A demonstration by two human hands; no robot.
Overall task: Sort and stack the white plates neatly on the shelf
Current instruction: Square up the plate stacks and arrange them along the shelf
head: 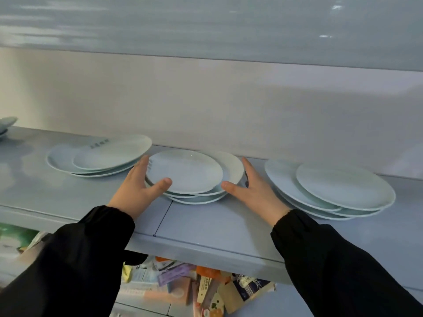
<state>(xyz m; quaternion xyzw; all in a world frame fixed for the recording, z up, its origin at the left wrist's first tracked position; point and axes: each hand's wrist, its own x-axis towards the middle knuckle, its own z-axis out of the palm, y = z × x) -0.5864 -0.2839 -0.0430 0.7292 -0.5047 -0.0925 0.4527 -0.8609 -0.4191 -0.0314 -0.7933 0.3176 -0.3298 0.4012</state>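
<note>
Three uneven piles of white plates lie on a pale blue shelf. The middle pile holds several plates, slid out of line. My left hand grips its left edge: the thumb lies on the top plate's rim and the fingers reach behind. My right hand is spread flat beside the pile's right edge, with the thumb tip close to the rim; whether it touches I cannot tell. The left pile has a top plate tilted, printed underside up. The right pile is staggered too.
More plates peek in at the far left edge. The wall stands close behind the piles, and an upper shelf hangs above. Below the shelf's front lip lies a jumble of coloured packets and boxes.
</note>
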